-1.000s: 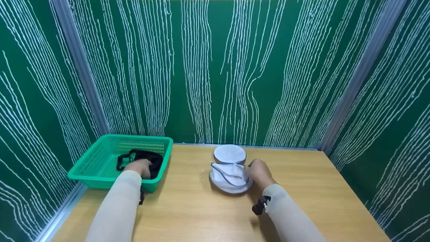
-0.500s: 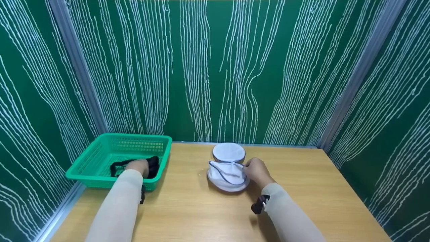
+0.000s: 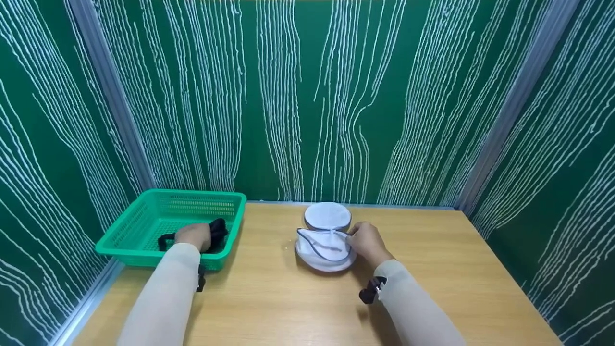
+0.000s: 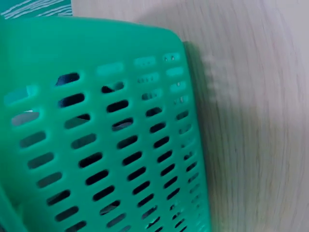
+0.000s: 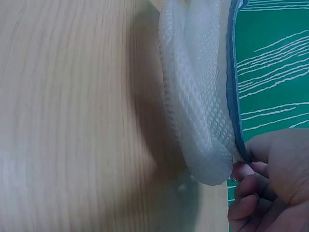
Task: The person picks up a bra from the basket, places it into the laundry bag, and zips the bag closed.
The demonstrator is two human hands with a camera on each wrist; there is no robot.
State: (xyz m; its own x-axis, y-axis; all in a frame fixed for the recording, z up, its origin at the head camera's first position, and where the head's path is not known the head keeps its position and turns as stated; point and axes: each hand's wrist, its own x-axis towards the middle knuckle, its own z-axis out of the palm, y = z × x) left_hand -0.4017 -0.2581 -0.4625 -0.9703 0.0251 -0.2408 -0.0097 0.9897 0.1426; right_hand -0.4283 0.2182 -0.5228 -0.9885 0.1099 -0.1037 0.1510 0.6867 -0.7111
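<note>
In the head view my left hand is down inside the green plastic basket, gripping a bunched black garment with straps. Its fingertips are hidden behind the back of the hand, and the left wrist view is filled by the basket's slotted outer wall. A white mesh laundry bag with dark zip edging rests on the table, its round lid folded back toward the wall. My right hand pinches the bag's right rim between thumb and finger; the right wrist view shows that hold at the blue-grey zip edge.
The wooden table runs to a green wall with white wavy lines at the back. Similar panels stand at both sides, joined by grey metal posts. The basket stands at the table's back left.
The black garment is drawn together in my left hand, its loose strap pulled lower and flatter in the basket. My right hand stays at the bag's rim, which shifts slightly.
</note>
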